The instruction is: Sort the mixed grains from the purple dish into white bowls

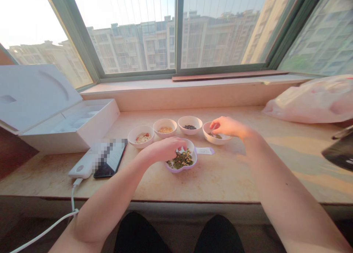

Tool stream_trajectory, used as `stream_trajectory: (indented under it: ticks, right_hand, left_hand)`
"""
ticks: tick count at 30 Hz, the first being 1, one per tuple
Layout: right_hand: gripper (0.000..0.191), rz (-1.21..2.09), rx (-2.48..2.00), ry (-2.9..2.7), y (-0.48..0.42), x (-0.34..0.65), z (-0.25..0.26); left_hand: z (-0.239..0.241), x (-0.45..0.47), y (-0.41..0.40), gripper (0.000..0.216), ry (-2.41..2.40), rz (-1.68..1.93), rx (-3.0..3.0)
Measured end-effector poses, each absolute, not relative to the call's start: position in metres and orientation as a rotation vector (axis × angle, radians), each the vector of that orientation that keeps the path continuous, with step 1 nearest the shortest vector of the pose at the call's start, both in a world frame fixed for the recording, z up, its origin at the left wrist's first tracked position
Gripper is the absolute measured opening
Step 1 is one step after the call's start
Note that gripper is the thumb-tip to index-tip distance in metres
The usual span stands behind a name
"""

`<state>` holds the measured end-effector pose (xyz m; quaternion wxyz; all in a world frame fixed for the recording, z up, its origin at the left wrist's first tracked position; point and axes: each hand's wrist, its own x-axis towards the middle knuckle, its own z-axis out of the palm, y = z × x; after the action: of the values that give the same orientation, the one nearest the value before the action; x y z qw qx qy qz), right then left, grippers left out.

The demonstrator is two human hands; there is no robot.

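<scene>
My left hand [167, 149] reaches over a white and lilac bowl with a short handle [182, 169], fingertips bent down and drawn together at the mixed beans [180, 159], mostly green with some yellow. Whatever is between those fingers is too small to make out. At the rightmost white bowl [220, 140], my right hand [224, 126] dips its pinched fingers inside the rim, above a few small green beans [217, 136]. Its fingertips hide anything they hold. Three more white bowls stand alongside: one with dark beans [189, 127], one with yellow beans [165, 130], one with pale and reddish pieces [143, 137].
An open white box [100, 115] stands at the left. Nearer lie a phone [117, 161] and a white power bank [82, 165] with a cable [46, 229]. A filled plastic bag [314, 100] sits at the right, above a dark object [340, 150]. Windows line the back.
</scene>
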<state>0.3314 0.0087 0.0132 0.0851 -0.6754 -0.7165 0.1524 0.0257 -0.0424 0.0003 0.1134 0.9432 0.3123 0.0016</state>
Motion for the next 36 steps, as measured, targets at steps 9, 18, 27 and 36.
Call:
stream_trajectory:
  ticks: [9,18,27,36]
  right_hand:
    - [0.027,0.639,-1.575,-2.002,-0.013,0.292,0.022]
    - [0.045,1.379,-1.044,-1.972,-0.036,0.237,0.008]
    - [0.042,1.043,-1.201,-1.838,-0.031,0.239,0.002]
    - [0.022,0.271,-1.759,-1.981,-0.008,0.292,0.019]
  left_hand:
    - [0.005,0.024,-0.047,0.054,0.975,0.611,2.676]
    - [0.0,0.024,-0.035,0.037,0.776,1.125,2.69]
    - [0.002,0.024,-0.04,0.038,0.94,1.058,2.589]
    - [0.015,0.019,-0.05,0.049,0.882,-0.021,2.669]
